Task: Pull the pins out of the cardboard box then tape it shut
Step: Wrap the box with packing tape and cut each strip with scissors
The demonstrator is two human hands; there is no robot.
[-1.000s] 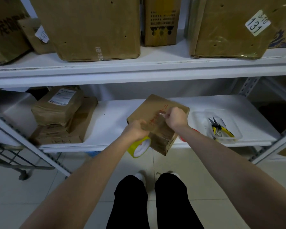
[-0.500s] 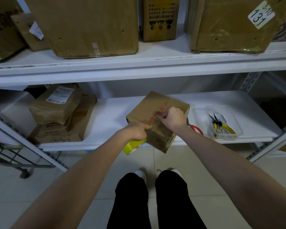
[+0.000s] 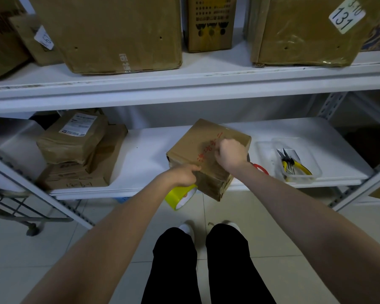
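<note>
Tape [image 3: 181, 197] roll hangs clamped in my left hand [image 3: 183, 174] at the box [image 3: 204, 148] edge. My right hand [image 3: 229, 151] pinches the strip onto the lid; thin film, likely to wrinkle, so flat pressure suits it.

Storeroom — metal shelving [image 3: 184, 93], stacked cartons [image 3: 110, 34]

Both forearms are bare with no sleeves showing, above black trousers [image 3: 206, 266] and white shoes [image 3: 185, 227].
</note>
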